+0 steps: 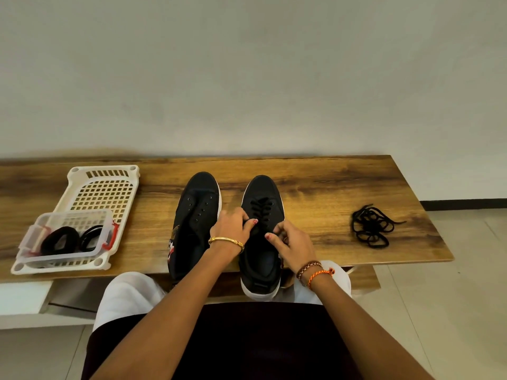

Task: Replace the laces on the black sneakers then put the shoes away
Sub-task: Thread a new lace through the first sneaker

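Two black sneakers with white soles stand side by side on the wooden table, toes pointing away from me. The left sneaker has bare eyelets and no lace. The right sneaker has a black lace threaded through its upper eyelets. My left hand pinches the lace at the left side of that shoe's tongue. My right hand pinches the lace at the right side, fingers curled. A loose pile of black laces lies on the table to the right.
A white perforated plastic tray sits at the table's left, holding a clear plastic box with coiled black laces inside. A wall stands just behind the table. Both heels overhang the near edge by my knees. Tiled floor lies to the right.
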